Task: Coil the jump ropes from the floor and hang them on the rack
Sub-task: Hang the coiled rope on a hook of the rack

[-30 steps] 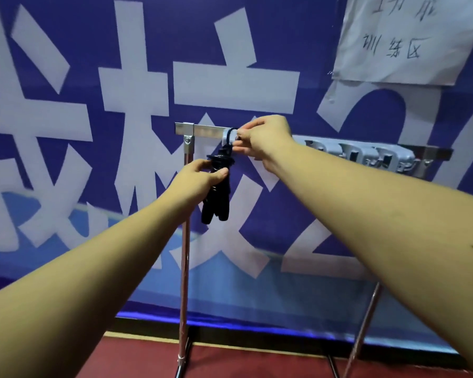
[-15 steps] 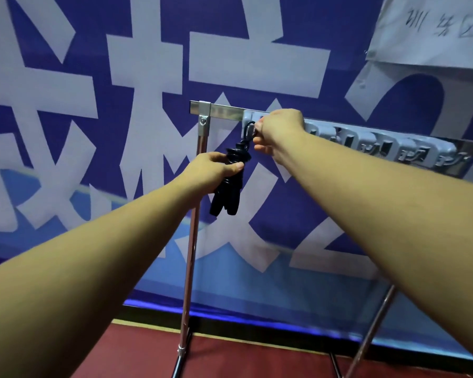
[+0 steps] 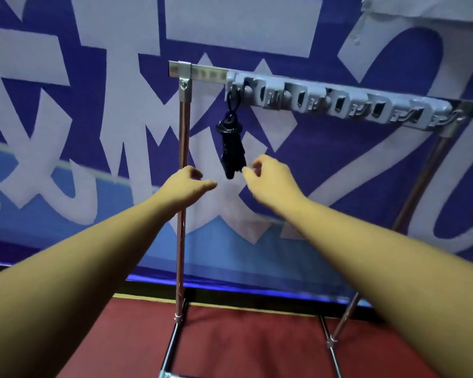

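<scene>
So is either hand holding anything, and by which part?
Nothing is gripped. The jump rope hangs by its loop from the rack; left hand is clear, right hand hovers open at its lower end.

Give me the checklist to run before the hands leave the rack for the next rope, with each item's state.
1. Jump rope loop sits over the leftmost hook of the grey hook strip: ok.
2. Coil stays bundled, handles pointing down: ok.
3. Left hand is off the rope and holds nothing: ok.
4. Right hand is clear of the rope: cannot tell; a fingertip sits right at the handle ends.
5. Free hooks for further ropes: ok, the other hooks are bare.
6. Ropes left on the floor: cannot tell; little floor is in view.
</scene>
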The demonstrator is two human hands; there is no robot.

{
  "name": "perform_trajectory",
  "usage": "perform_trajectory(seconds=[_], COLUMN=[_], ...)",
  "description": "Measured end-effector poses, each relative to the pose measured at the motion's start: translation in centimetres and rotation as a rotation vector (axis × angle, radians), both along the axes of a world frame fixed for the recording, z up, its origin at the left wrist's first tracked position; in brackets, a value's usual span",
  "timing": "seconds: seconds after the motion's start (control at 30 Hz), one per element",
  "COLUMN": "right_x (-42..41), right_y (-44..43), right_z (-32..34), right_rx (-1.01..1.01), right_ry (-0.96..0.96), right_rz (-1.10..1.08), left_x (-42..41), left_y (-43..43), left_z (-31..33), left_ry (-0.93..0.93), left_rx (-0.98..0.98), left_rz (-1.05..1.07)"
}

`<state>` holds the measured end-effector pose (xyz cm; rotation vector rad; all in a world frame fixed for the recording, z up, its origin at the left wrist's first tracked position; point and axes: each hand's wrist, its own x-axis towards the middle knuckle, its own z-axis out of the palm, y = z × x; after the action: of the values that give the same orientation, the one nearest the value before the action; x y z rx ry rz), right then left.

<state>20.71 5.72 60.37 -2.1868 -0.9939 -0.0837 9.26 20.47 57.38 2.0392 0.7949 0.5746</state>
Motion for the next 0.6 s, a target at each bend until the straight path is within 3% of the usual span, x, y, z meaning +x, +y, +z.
perform_trajectory(seconds=[0.23,0.6], right_x=[-0.8,-5.6], right_y=[-6.7,-15.3], right_z=[-19.5,-42.6], right_rx=[-0.406,-0.586], right_ry=[0.129,0.533], right_rz=[-0.088,-0.167], left_x=[-2.0,-6.9], left_y=[-4.3,-12.3], left_z=[-13.7,-36.8], left_ry=[0.353,0.763], left_rx=[0.048,-0.081], left_rz=[-0.097,-0.304])
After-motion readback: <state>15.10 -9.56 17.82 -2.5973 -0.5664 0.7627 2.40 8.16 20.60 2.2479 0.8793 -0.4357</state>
